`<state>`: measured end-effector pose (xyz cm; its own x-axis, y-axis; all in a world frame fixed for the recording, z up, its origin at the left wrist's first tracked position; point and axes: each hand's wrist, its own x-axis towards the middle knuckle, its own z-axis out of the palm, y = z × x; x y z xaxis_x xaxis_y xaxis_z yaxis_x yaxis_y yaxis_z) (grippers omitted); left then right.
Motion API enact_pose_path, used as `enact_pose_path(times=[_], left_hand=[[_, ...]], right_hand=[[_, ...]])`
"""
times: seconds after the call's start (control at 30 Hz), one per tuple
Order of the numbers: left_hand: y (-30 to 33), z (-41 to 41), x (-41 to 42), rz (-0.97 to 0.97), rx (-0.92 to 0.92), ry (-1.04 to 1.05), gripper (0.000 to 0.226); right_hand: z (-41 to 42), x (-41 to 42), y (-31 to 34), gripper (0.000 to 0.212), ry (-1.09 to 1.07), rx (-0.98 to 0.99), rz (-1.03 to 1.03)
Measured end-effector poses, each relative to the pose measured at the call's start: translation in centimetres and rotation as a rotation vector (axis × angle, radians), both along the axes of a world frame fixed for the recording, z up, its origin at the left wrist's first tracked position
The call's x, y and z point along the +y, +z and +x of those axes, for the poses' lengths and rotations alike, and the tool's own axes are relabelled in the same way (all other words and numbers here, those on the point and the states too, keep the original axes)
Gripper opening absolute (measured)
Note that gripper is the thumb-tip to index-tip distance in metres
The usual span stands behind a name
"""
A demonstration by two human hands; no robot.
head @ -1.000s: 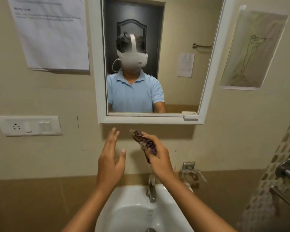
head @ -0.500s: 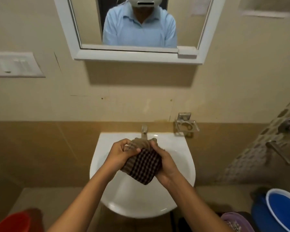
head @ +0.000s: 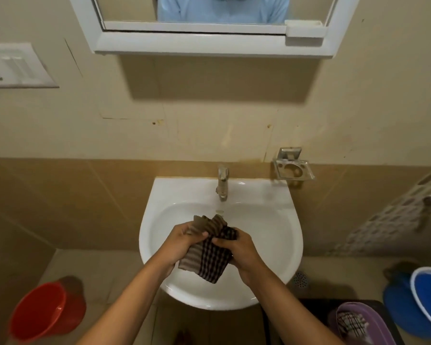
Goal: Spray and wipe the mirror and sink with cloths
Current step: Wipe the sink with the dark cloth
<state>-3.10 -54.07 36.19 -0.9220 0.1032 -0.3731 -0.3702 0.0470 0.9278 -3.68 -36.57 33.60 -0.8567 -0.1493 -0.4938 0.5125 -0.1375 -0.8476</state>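
A: Cloth status?
B: Checked cloth is over the white sink basin, near side of the tap. Left hand clenched on its left edge, right hand clenched on its right.
A: Mirror?
B: Mirror on the far wall above. Red bucket on floor left, blue one right.
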Motion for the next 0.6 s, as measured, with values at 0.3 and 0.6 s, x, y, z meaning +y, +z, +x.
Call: enact_pose_path(times=[0.3,0.6], left_hand=[[-3.3,-6.0,-5.9,-0.288,0.129,0.137,0.024],[-5.9,-15.6,-7.4,-0.417,0.236,0.175,0.023]], right_hand=[[-4.8,-6.2,-1.7,0.02,-0.084,-0.022,0.063],[-10.8,-9.8,-4.5,0.042,-0.332,-0.121,-0.039]])
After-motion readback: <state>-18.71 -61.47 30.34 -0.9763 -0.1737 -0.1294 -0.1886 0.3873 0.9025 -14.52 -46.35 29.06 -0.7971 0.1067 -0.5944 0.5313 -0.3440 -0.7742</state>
